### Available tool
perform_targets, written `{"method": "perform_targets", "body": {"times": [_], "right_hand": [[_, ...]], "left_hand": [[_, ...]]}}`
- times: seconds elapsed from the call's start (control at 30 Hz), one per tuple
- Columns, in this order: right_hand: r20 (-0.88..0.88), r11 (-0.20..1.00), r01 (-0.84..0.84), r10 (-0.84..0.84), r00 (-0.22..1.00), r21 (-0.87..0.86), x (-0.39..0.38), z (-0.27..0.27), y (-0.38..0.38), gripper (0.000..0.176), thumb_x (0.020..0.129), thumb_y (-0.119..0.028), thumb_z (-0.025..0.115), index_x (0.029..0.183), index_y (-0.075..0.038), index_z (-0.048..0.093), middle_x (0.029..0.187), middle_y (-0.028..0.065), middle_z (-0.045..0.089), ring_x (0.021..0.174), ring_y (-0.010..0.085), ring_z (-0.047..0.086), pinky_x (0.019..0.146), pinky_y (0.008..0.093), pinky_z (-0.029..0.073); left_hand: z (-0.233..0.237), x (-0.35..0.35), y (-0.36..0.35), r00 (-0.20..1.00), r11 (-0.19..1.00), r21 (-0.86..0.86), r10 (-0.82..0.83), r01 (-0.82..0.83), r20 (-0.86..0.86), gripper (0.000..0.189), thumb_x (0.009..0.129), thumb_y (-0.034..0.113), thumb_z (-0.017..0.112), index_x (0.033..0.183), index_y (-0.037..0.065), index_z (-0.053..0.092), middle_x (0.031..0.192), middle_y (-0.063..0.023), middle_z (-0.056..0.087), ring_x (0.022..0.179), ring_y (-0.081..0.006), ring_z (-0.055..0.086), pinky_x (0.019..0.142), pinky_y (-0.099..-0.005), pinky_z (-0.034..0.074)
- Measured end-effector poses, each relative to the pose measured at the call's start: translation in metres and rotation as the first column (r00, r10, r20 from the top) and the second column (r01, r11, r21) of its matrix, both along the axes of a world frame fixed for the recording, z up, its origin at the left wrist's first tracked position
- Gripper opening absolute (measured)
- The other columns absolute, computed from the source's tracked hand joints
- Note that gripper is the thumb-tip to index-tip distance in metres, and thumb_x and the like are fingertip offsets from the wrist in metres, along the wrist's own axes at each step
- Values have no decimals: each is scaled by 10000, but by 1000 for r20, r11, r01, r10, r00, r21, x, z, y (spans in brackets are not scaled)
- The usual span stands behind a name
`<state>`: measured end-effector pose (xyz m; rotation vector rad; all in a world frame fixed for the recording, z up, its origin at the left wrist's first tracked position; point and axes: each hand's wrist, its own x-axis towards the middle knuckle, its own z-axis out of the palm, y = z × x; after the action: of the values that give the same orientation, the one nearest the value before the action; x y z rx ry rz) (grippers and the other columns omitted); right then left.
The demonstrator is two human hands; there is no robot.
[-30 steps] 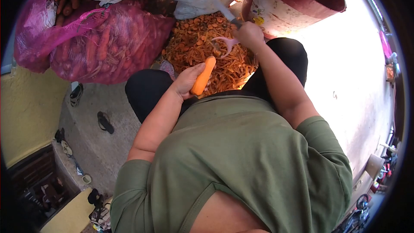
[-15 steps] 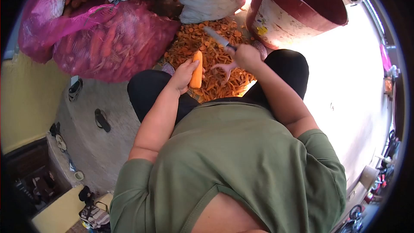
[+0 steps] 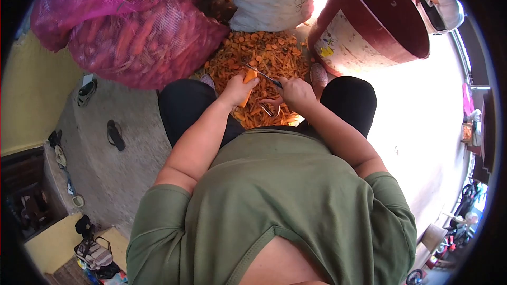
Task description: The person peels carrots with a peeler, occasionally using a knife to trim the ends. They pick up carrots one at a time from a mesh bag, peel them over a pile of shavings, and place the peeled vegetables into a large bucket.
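Observation:
My left hand is wrapped around a peeled orange carrot, which stands at a tilt between my knees. In my right hand is a knife with a dark handle; its thin blade lies across the upper end of the carrot. A pink Y-shaped peeler sticks out below the same hand, held along with the knife. Beneath both hands spreads a heap of carrot peelings, with cut round slices toward its far side.
A pink mesh sack of carrots lies at the far left. Beyond the heap stands a white sack with writing on it. A large dark red bucket is at the far right. A sandal rests on the floor at left.
The knife has swung in from above the heap to the carrot's upper end. My left hand has shifted right with the carrot, and the two hands are closer together.

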<state>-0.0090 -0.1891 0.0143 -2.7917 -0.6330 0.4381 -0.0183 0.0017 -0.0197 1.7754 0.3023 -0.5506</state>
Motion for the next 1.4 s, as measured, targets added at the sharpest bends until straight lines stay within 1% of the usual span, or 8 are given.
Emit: {"method": "perform_targets", "body": {"times": [0.3,0.4,0.6,0.7,0.8,0.83,1.07,1.4], "right_hand": [[-109,995,-66,58,992,-69,9,-9,7,279,796,-251,535,849,22,511,771,173,613,736,315,601,671,394,474],[-184,996,-82,87,979,38,18,-12,3,278,798,-249,529,867,20,514,754,193,605,730,326,596,665,401,466],[-142,989,-21,42,989,145,23,-16,-4,257,805,-245,512,871,3,531,737,213,592,723,349,586,656,425,452],[-85,998,10,-5,996,63,24,-11,0,229,803,-235,506,863,-16,540,737,197,600,717,339,593,646,426,460],[-66,999,12,-15,998,-49,22,-56,-8,204,804,-223,496,863,-32,539,723,174,607,701,327,601,631,421,470],[-95,999,-14,9,995,-52,18,-77,-18,199,805,-219,491,866,-35,536,718,167,608,696,324,603,626,417,473],[-9,979,191,-191,982,71,24,-12,-4,235,807,-269,508,855,-39,520,718,156,604,736,304,597,617,403,471],[94,999,-38,37,995,8,11,2,-2,555,695,-556,565,843,-24,505,768,164,587,803,315,569,664,382,470]], "left_hand": [[11,-4,-10,957,858,496,-243,137,156,393,747,354,615,851,-21,562,775,-169,603,724,-326,586,650,-376,446],[9,0,-5,922,848,487,-336,208,193,372,758,334,614,862,-20,562,758,-145,603,683,-267,589,633,-351,450],[10,6,2,980,927,-352,-172,126,-101,276,801,246,605,854,-17,538,752,-66,571,642,-108,549,549,-240,414],[5,3,-6,992,968,-220,-105,119,74,290,785,244,622,894,-12,542,754,-83,569,668,-144,556,587,-267,426],[28,-4,-25,728,943,293,-313,159,610,306,760,228,642,935,-2,540,758,-103,558,691,-209,558,633,-303,434],[30,-3,-28,714,924,354,-344,142,610,321,713,250,654,951,65,543,824,-114,558,775,-332,544,665,-375,438],[29,1,-7,739,864,503,-343,6,580,375,667,253,695,960,60,563,863,-106,521,806,-298,544,675,-382,436],[14,2,-1,745,779,625,-395,-39,538,327,647,250,707,875,44,597,879,-110,539,832,-293,547,706,-392,440]]}}
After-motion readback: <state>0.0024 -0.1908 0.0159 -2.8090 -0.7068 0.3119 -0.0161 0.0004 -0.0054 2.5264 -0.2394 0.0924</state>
